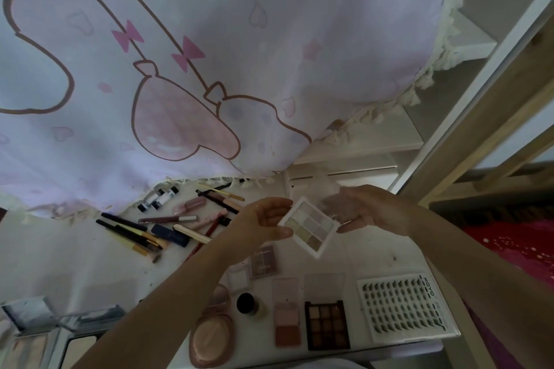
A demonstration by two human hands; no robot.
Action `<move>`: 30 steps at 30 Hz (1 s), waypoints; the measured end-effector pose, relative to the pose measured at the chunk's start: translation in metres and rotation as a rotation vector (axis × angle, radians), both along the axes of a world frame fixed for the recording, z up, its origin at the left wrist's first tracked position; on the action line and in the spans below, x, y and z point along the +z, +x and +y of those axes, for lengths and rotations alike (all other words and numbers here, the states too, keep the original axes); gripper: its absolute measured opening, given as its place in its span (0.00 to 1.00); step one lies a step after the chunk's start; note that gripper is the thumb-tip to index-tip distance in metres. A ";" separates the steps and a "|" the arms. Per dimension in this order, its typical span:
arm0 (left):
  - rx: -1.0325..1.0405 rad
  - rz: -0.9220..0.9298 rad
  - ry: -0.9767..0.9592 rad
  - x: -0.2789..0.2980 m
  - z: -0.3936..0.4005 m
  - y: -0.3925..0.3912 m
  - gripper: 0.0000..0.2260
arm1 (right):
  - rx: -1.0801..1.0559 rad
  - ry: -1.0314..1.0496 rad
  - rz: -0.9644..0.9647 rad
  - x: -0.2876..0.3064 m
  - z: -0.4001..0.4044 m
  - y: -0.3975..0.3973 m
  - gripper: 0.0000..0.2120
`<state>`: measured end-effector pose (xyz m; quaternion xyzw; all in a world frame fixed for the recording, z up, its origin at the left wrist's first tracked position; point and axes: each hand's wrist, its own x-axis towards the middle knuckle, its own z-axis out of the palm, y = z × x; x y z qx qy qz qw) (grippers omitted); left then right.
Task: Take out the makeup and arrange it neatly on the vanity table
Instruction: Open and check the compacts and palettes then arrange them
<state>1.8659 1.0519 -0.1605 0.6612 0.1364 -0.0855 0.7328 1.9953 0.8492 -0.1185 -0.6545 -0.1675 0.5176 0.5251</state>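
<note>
A white eyeshadow palette [310, 226] with pale pans hangs above the white vanity table [75, 263]. My left hand [265, 219] pinches its left edge. On the other side my right hand [364, 208] holds its clear lid [328, 204], swung up and open. Below them lie a small mauve palette [265, 260], a clear compact [238, 277], a blush palette [287, 313], a dark brown eyeshadow palette [327, 322], a lash tray [404, 307], a round powder compact [209, 335] and a dark-capped jar [246, 302].
Pencils, brushes and lip tubes [168, 228] lie scattered at the back left, with small black-capped tubes [157, 198] beside them. A pink printed curtain [209, 54] hangs over the table's rear. Mirrored boxes [39, 326] stand front left. A wooden frame [494, 117] rises on the right.
</note>
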 end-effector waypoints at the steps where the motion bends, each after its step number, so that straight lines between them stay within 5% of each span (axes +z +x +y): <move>1: 0.039 0.019 0.049 -0.004 0.000 0.001 0.18 | -0.084 0.001 0.075 -0.006 -0.002 0.001 0.21; 4: 0.137 0.064 0.103 -0.018 -0.003 0.007 0.11 | -0.239 -0.041 0.120 -0.029 -0.008 -0.002 0.20; 8: 0.212 0.126 0.194 -0.035 -0.011 0.021 0.11 | -0.356 -0.190 -0.157 -0.056 -0.011 -0.012 0.10; 12: -0.009 0.211 0.493 -0.053 -0.018 0.035 0.13 | -0.363 -0.336 -0.229 -0.072 -0.015 -0.021 0.06; 17: -0.265 0.309 0.779 -0.074 -0.020 0.039 0.16 | -0.462 -0.373 0.159 -0.093 -0.017 -0.031 0.13; 24: -0.399 0.373 0.995 -0.086 -0.020 0.039 0.19 | -0.495 -0.429 0.004 -0.118 -0.019 -0.037 0.10; 26: -0.382 0.328 1.051 -0.085 -0.018 0.034 0.17 | -0.375 -0.559 -0.247 -0.123 -0.023 -0.036 0.06; 30: -0.406 0.232 1.178 -0.082 -0.008 0.023 0.16 | -0.018 -0.811 -0.931 -0.125 -0.032 -0.038 0.14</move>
